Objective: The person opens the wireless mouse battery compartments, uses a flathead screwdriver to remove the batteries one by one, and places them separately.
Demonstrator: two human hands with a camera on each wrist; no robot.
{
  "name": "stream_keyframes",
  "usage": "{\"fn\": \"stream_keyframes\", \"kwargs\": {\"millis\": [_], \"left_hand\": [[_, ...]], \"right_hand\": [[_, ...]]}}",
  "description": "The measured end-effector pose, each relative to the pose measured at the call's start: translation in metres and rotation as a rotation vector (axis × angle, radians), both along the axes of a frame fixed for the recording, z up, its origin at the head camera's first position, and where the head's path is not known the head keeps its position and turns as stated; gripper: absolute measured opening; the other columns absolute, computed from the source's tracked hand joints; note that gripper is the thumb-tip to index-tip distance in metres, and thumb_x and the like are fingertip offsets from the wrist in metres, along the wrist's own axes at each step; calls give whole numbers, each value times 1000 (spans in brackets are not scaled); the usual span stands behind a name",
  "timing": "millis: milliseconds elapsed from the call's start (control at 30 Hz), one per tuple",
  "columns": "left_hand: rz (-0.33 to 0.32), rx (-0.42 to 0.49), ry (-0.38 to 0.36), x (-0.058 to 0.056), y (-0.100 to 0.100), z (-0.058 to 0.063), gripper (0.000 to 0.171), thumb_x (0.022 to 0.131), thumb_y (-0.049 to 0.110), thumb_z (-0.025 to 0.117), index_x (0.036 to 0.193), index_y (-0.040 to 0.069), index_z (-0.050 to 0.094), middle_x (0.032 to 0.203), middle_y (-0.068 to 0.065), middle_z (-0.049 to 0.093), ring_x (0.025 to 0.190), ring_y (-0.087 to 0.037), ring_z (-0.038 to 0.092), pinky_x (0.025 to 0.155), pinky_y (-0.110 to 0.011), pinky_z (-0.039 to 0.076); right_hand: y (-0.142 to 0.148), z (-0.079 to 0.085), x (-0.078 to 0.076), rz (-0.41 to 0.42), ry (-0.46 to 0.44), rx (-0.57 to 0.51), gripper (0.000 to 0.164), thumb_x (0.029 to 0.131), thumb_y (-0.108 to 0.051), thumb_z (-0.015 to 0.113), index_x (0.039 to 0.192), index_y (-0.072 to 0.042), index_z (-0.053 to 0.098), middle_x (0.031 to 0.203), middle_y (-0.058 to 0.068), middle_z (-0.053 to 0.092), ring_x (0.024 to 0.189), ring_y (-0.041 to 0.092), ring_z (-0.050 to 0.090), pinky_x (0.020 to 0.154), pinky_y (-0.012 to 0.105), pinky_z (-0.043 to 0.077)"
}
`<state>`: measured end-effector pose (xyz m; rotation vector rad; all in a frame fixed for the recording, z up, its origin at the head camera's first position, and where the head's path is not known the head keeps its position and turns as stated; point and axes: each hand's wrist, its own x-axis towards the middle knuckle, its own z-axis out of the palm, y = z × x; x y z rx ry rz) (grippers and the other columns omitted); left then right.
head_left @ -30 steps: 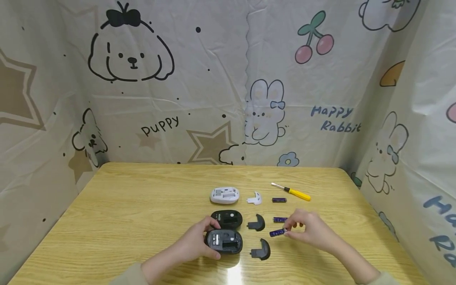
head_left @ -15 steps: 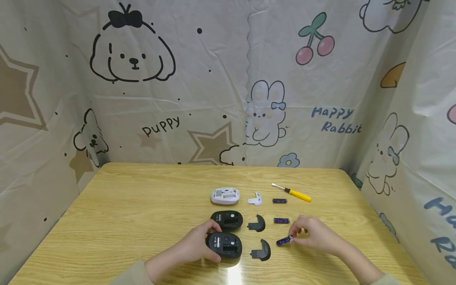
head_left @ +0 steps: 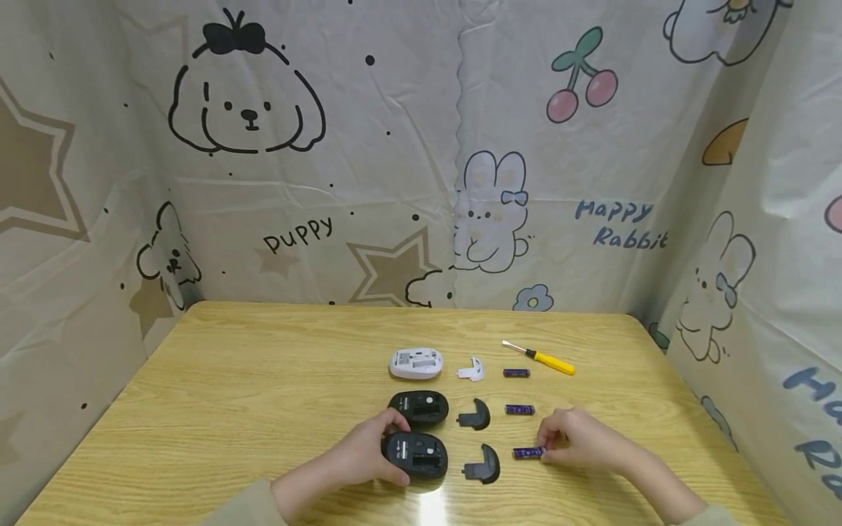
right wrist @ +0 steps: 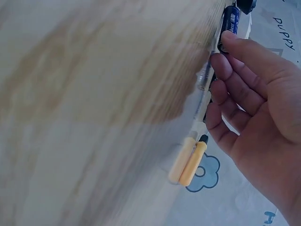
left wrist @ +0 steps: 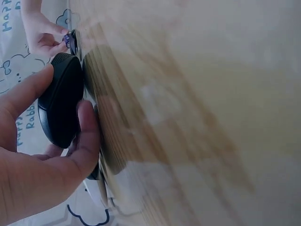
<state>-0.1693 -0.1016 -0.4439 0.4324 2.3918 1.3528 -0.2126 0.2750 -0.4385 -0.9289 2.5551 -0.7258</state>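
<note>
My left hand (head_left: 362, 454) grips the nearest black computer mouse (head_left: 427, 447) by its left end. That mouse is upside down, its battery slot uncovered. In the left wrist view thumb and fingers hold the mouse (left wrist: 63, 96) from both sides. My right hand (head_left: 579, 440) pinches the right end of a purple-blue AA battery (head_left: 524, 453) close over the table. In the right wrist view thumb and forefinger sit at the end of the battery (right wrist: 230, 21). Between the hands lies a black battery cover (head_left: 488, 464), touched by neither.
Behind are another overturned black mouse (head_left: 427, 409) and a white mouse (head_left: 416, 364). A second black cover (head_left: 482, 415), a white cover (head_left: 473, 370) and two batteries, one middle (head_left: 520, 410), one far (head_left: 516, 372), line up rightward. A yellow screwdriver (head_left: 554, 363) lies at the back right.
The right hand has brought its battery nearer and slightly right, turning it level below the middle battery. The left hand keeps its grip, and its mouse has tilted down flatter.
</note>
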Motion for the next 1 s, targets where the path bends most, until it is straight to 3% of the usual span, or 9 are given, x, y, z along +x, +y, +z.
{"fn": "stream_keyframes", "kwargs": {"millis": [533, 833, 1000], "left_hand": [[-68, -142, 116, -4, -1, 2, 60, 53, 16, 90, 102, 12, 56, 93, 1, 58, 88, -15, 53, 84, -38, 47], [-85, -165, 109, -5, -6, 1, 61, 55, 18, 90, 105, 11, 57, 100, 0, 58, 94, -17, 55, 89, -41, 48], [-75, -151, 112, -4, -11, 3, 59, 57, 17, 89, 106, 9, 57, 100, -2, 59, 92, -17, 56, 83, -38, 49]], "right_hand": [[-2, 1, 0, -15, -82, 12, 13, 81, -23, 74, 85, -21, 61, 73, -12, 55, 66, 1, 49, 56, 19, 43], [-1, 1, -1, -16, -98, 9, 14, 81, -23, 74, 87, -20, 62, 75, -12, 56, 67, 1, 49, 56, 19, 43], [1, 1, 0, -31, -109, 20, 13, 82, -24, 73, 88, -21, 63, 77, -12, 58, 69, 2, 51, 59, 20, 46]]}}
